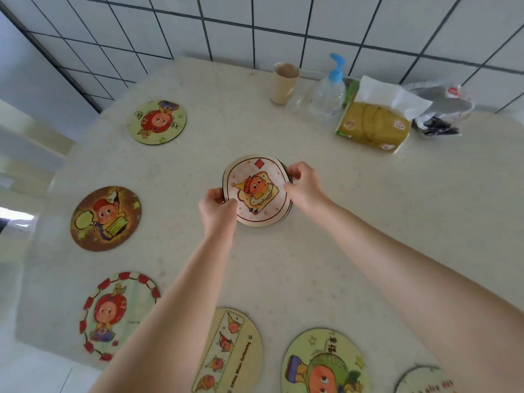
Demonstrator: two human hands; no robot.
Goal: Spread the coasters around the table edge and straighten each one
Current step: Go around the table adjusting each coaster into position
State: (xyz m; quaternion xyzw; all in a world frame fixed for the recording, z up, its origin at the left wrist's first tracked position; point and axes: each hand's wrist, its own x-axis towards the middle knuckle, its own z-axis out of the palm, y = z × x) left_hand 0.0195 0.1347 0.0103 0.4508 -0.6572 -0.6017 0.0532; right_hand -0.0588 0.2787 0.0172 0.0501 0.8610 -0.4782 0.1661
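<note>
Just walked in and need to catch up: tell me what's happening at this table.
A person is laying out round cartoon coasters. Both hands, left hand and right hand, grip the remaining stack of coasters at the table's middle. Six coasters already lie along the left and near edges, such as the brown coaster. A beige cup, pump bottle and tissue pack sit by the tiled wall.

Along my far table edge, by the white tiled wall (326, 21): beige cup (283, 83), upright; clear pump bottle (329, 93), blue pump; green tissue pack (374, 124), one tissue protruding; crumpled plastic bag (442, 109) at the right end.
</note>
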